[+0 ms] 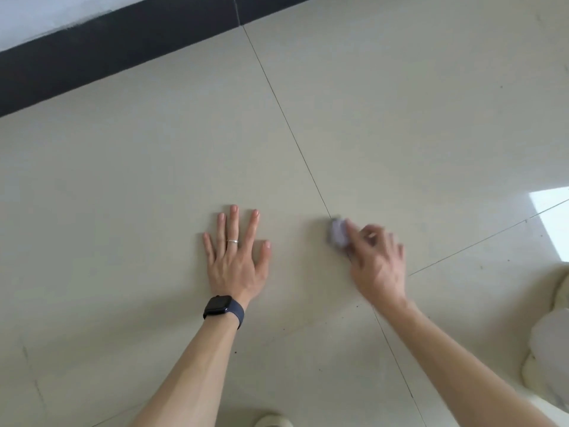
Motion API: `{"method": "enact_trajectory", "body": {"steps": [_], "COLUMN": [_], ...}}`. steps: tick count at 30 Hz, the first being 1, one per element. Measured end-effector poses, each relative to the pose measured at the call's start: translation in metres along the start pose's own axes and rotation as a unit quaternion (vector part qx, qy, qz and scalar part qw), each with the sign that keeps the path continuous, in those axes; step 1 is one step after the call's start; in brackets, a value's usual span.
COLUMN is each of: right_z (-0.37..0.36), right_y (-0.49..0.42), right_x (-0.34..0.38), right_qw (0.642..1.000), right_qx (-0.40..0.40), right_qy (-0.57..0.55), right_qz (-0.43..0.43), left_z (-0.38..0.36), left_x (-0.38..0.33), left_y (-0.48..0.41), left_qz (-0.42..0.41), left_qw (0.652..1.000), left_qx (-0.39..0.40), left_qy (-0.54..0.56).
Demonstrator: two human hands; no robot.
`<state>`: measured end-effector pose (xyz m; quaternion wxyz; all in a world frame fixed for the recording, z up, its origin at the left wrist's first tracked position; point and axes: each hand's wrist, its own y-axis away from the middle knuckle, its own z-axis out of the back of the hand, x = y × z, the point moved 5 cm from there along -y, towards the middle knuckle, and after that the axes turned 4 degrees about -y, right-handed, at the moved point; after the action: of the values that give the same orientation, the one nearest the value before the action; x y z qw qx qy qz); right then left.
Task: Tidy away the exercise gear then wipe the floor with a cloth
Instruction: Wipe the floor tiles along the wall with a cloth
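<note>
Nearest to the person, a few small dark specks [235, 352] lie on the floor [138, 180] between the two forearms, so I judge that this near part also needs a pass. The left hand [235, 260], with a watch [222, 308] on the wrist, rests flat on the tile with its fingers straight and spread. It makes a good support for the body weight. A little to its right, the right hand [380, 266] is blurred, and its fingers seem bent around a small pale lilac cloth [338, 233]. The cloth touches the floor at the tile joint [286, 118]. To wipe well, I think the hand should press evenly and make overlapping strokes along the joint, where dirt collects. The strokes can then go on toward the far black skirting [107, 47].
</note>
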<state>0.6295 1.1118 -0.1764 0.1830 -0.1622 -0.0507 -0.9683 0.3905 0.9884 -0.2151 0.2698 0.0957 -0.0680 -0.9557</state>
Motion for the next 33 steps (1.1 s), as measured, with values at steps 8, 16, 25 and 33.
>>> {"method": "enact_trajectory", "body": {"steps": [8, 16, 25, 33], "right_z": [-0.033, -0.017, -0.051, -0.045], "right_y": [0.044, -0.069, -0.043, -0.115], "right_x": [0.087, 0.033, 0.141, 0.127], "right_qw": [0.995, 0.995, 0.945, 0.997], "right_qx": [0.038, -0.019, 0.085, -0.002], "right_qy": [-0.066, -0.037, -0.061, -0.074], "right_qz": [0.059, -0.094, 0.308, -0.026], "left_z": [-0.001, 0.006, 0.048, 0.049], "left_x": [0.000, 0.014, 0.163, 0.174], "left_y": [-0.001, -0.005, -0.090, -0.094], "left_qz": [0.003, -0.011, 0.173, 0.196], "left_qw": [1.000, 0.999, 0.985, 0.980], "left_qx": [0.006, 0.005, 0.016, -0.013], "left_qy": [-0.001, 0.052, 0.015, 0.040]}}
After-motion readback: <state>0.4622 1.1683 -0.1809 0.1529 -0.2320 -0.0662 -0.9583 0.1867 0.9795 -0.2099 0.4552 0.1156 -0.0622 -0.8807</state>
